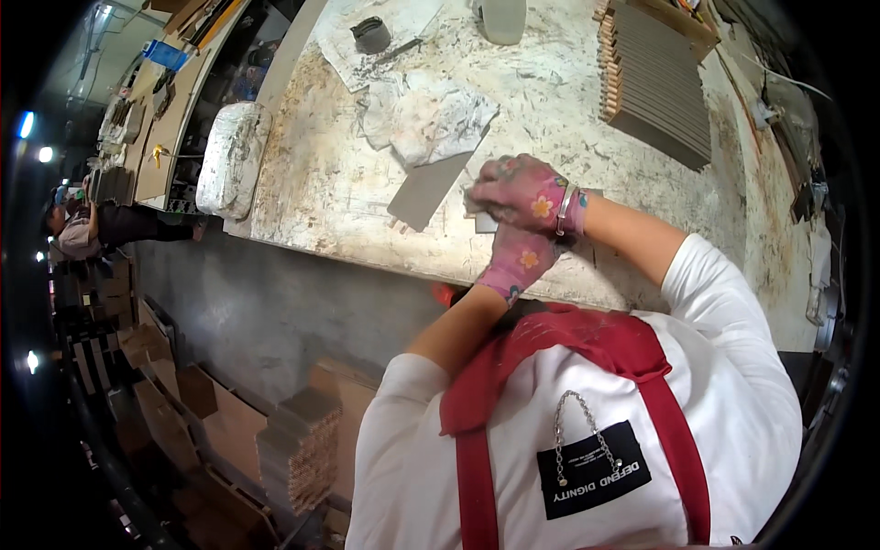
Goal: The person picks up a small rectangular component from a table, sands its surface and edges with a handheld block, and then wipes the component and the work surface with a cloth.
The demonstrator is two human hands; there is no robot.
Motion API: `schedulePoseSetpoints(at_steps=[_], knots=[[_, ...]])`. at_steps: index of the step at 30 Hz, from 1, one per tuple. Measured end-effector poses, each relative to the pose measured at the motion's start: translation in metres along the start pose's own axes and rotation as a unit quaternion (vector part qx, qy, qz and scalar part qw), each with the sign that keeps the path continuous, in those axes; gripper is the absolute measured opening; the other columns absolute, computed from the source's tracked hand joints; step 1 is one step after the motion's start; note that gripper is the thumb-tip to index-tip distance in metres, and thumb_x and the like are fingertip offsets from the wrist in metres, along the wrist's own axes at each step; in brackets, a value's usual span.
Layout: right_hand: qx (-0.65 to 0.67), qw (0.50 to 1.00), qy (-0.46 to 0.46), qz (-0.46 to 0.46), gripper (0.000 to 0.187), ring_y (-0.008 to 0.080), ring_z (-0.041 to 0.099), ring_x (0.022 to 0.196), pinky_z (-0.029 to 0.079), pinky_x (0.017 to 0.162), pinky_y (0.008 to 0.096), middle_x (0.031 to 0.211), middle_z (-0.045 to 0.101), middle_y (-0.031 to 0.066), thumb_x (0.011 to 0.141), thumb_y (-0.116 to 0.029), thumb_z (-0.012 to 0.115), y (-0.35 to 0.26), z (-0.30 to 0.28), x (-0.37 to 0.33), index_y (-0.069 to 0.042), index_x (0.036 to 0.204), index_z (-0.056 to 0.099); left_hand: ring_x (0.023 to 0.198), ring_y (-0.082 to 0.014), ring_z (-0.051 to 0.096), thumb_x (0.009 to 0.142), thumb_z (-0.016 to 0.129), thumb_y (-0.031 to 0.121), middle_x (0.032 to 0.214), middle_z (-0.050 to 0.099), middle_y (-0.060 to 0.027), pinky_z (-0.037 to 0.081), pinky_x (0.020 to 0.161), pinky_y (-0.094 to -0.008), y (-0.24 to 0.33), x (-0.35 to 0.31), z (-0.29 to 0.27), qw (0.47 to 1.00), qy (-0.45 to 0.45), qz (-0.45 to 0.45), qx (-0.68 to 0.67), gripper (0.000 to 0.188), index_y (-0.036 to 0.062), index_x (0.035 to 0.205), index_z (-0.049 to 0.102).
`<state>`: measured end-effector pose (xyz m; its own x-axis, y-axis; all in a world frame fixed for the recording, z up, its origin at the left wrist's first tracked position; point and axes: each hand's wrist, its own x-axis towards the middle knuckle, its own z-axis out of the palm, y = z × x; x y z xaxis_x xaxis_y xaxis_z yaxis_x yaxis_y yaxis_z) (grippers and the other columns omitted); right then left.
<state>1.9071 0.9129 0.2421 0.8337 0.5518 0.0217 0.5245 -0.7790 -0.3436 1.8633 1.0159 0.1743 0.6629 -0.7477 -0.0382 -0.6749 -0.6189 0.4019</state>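
Note:
My right hand (527, 192), in a pink flowered glove smudged dark, is bent over near the table's front edge with its fingers curled. Below it and partly covered is my left hand (521, 257), gloved alike, its fingers hidden. A small pale grey edge of a flat piece (485, 223) peeks out beside the hands; whether they grip it cannot be made out. Just left of them lies a flat grey strip (429, 194) with light tan tabs at its near end. A crumpled white cloth (435, 119) covers its far end.
The stained white table (321, 174) holds a stack of grey strips (660, 92) at right, a translucent container (504, 20) and a dark ring-shaped thing (371, 35) at the back. A white wrapped block (234, 160) sits at the left edge. Another person (82, 225) is far left.

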Motion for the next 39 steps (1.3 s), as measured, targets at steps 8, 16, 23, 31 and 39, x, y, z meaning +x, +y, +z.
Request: schedulePoseSetpoints(at_steps=[8,16,23,31,39], knots=[[0.128,0.973,0.132,0.139,0.032,0.0364,0.057,0.094,0.047,0.083,0.0433,0.102,0.057,0.0181,0.084,-0.029,0.063,0.012,0.016,-0.027,-0.009,0.109,0.06,0.113,-0.0312,0.048,0.085,0.049,0.014,0.116,0.054,-0.017,0.035,0.103,-0.0416,-0.017,-0.018,0.004,0.973,0.083,0.215,0.014,0.037,-0.0011,0.118,0.054],[0.01,0.973,0.083,0.216,0.028,0.0306,0.059,0.09,0.046,0.083,0.038,0.096,0.06,0.0141,0.079,-0.023,0.067,0.041,-0.017,-0.087,-0.003,0.098,0.062,0.111,-0.0294,0.05,0.088,0.053,0.013,0.114,0.058,-0.0123,0.039,0.1,-0.0392,-0.025,-0.019,-0.017,0.95,0.166,0.255,-0.071,0.025,0.0024,0.11,0.059],[0.555,0.744,0.316,0.196,0.042,0.0172,0.057,0.094,0.046,0.085,0.0304,0.106,0.059,0.009,0.085,-0.023,0.06,0.044,0.032,-0.076,0.001,0.119,0.052,0.139,-0.0358,0.022,0.082,0.06,0.038,0.145,0.032,-0.0197,0.016,0.115,-0.0479,-0.039,-0.004,-0.016,0.977,0.135,0.161,-0.031,0.067,0.0021,0.136,0.042],[0.426,0.784,0.408,0.195,0.042,0.0196,0.057,0.103,0.045,0.09,0.0319,0.115,0.058,0.0107,0.088,-0.019,0.064,0.04,0.061,-0.067,0.003,0.121,0.051,0.141,-0.0353,0.017,0.075,0.066,0.046,0.149,0.026,-0.0191,0.012,0.116,-0.0481,-0.046,-0.014,-0.039,0.994,0.052,0.091,-0.007,0.086,-0.0001,0.14,0.035],[0.307,0.837,0.368,0.262,0.037,0.0203,0.054,0.108,0.041,0.097,0.0327,0.117,0.058,0.0103,0.091,-0.016,0.058,0.037,0.054,-0.071,0.002,0.122,0.054,0.142,-0.0328,0.017,0.082,0.06,0.045,0.153,0.018,-0.0174,0.015,0.115,-0.0448,-0.063,-0.044,-0.032,0.993,0.12,-0.016,-0.008,0.085,0.0011,0.145,0.024]])
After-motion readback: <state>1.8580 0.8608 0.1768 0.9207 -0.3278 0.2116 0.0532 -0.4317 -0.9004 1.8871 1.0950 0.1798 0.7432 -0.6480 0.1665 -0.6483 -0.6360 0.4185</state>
